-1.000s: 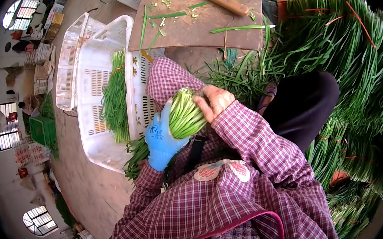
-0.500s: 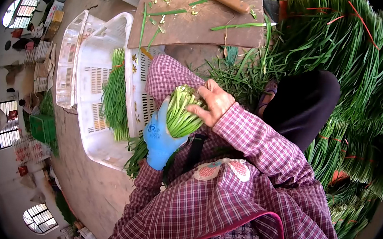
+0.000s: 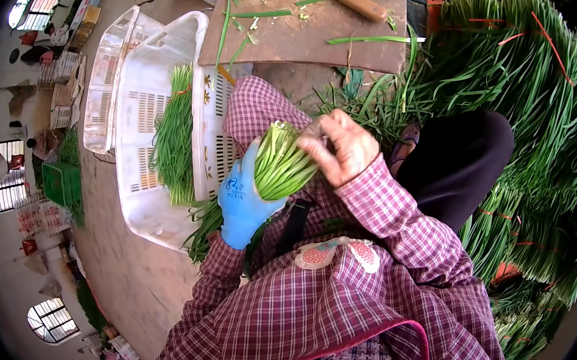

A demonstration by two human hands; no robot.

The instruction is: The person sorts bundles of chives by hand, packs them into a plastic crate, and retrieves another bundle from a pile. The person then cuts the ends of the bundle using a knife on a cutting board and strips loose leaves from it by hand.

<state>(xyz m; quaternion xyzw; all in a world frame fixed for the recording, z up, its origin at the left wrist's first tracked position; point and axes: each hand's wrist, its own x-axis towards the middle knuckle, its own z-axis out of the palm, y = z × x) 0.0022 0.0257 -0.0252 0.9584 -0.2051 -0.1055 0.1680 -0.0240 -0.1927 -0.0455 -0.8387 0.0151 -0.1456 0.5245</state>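
Observation:
My left hand (image 3: 244,200), in a blue glove, is wrapped round a bunch of garlic chives (image 3: 279,161). The pale cut ends point up and away from me, and the green leaves (image 3: 207,231) hang out below the glove. My bare right hand (image 3: 345,151) is just right of the cut ends. Its thumb and forefinger come together in a pinch at the edge of the bunch. Whatever lies between those fingertips, if anything, is too small to make out.
A white plastic crate (image 3: 133,199) at the left holds a tied chive bunch (image 3: 176,136). Ahead, a wooden board (image 3: 296,44) bears a knife (image 3: 353,0) and chopped bits. Large piles of chives (image 3: 508,98) stand at the right. Loose leaves (image 3: 367,97) lie on the floor.
My right hand has drawn back slightly up and right from the bunch, its thumb and forefinger now closer together. The left hand keeps its hold; the view has shifted a little.

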